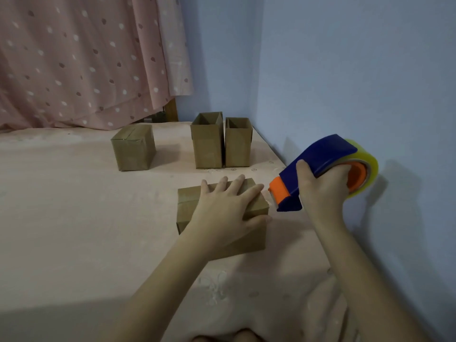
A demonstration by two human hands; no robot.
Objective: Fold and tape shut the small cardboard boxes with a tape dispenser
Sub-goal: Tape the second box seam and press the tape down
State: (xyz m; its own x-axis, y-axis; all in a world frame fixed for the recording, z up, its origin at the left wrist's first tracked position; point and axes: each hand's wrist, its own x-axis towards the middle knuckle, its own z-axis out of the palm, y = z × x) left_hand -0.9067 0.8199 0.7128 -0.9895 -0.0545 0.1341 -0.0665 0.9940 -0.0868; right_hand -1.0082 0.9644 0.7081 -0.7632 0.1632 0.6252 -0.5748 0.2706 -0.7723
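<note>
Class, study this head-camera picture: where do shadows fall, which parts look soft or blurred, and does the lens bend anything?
Head view: the tape dispenser in the right hand casts a shadow on the blue wall; the closed box at the back shadows the surface to its right; a dark band crosses the lower left; the near forearms look soft; the wide lens tilts the wall corner.

The single head-worn view looks forward and steeply down, close over the person's forearms, across a pink surface (74, 218) toward a blue wall (345, 70) corner.
</note>
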